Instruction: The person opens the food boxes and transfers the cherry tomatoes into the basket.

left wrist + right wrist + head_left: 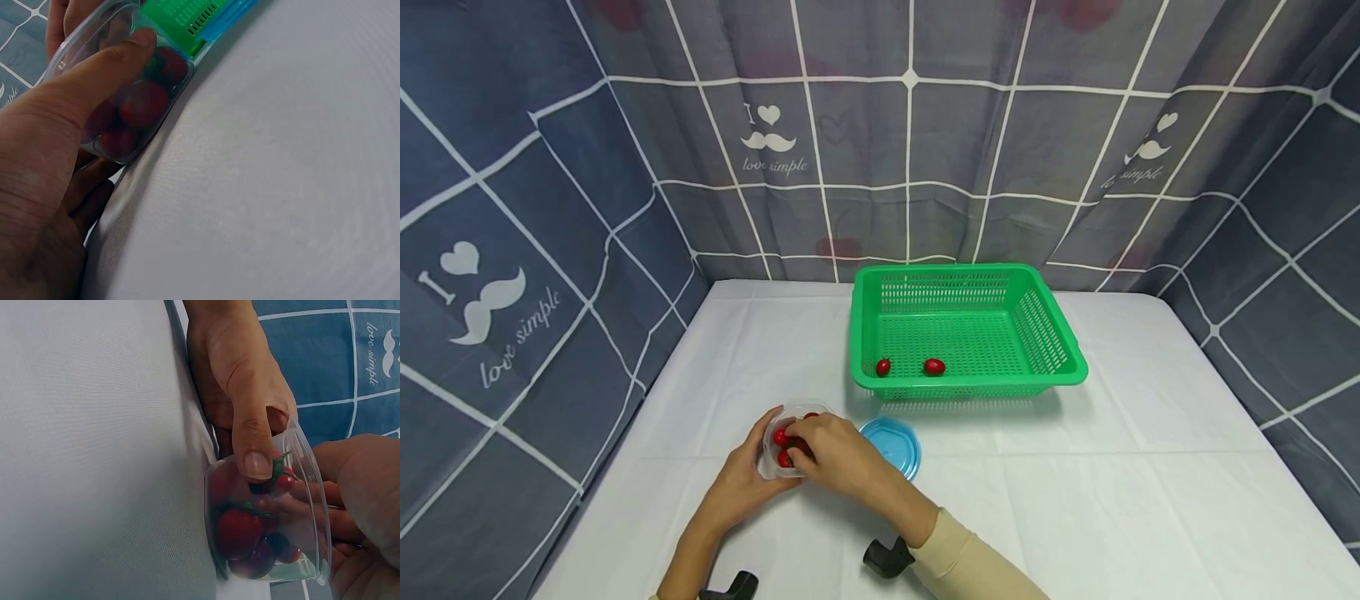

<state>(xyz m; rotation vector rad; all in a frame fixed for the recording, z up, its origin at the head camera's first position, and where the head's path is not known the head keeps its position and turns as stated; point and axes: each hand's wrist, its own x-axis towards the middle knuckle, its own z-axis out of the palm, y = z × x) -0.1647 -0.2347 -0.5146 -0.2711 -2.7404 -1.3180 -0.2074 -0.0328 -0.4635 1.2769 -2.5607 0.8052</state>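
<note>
My left hand (737, 487) grips a clear plastic tub (322, 531) around its side, thumb on the near wall. Several red cherry tomatoes (239, 532) with green stems lie inside it, seen through the wall in both wrist views. Over the rim reaches my right hand (842, 457), its thumb and fingers curled around a cherry tomato (802, 447) in the tub. The fingertips are partly hidden by the tub and the fruit. Beside the tub, partly behind the right forearm, lies a round blue lid (895, 444).
A green perforated basket (970, 386) stands farther back on the white-covered table (1120, 500). Two red tomatoes lie in it, one at the left corner (883, 367) and one near the front (934, 367). Grey checked curtains (865, 150) enclose the back and sides.
</note>
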